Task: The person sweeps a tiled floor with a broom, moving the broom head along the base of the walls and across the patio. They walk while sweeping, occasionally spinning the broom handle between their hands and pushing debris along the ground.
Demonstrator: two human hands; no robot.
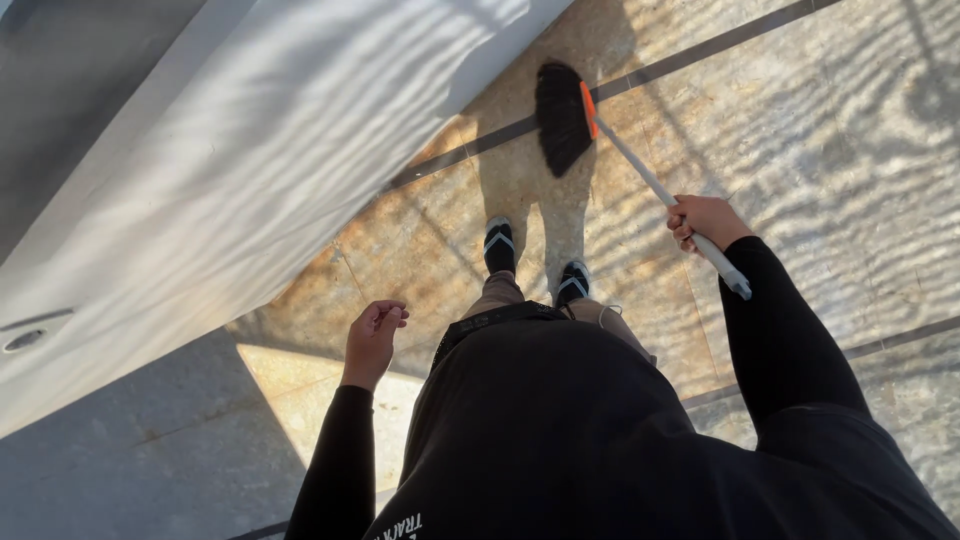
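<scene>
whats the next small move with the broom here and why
Probably a short pull of the broom back toward the feet. The right hand grips the handle, the black bristles rest on the stone floor out ahead by the white wall, and the left hand hangs free.

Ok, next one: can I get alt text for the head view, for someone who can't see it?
Looking down at a person in dark long sleeves whose right hand holds the white handle of a broom, its black bristles on the tiled floor ahead of their feet. The left hand hangs loosely curled and empty, beside a white slanted wall.
</scene>
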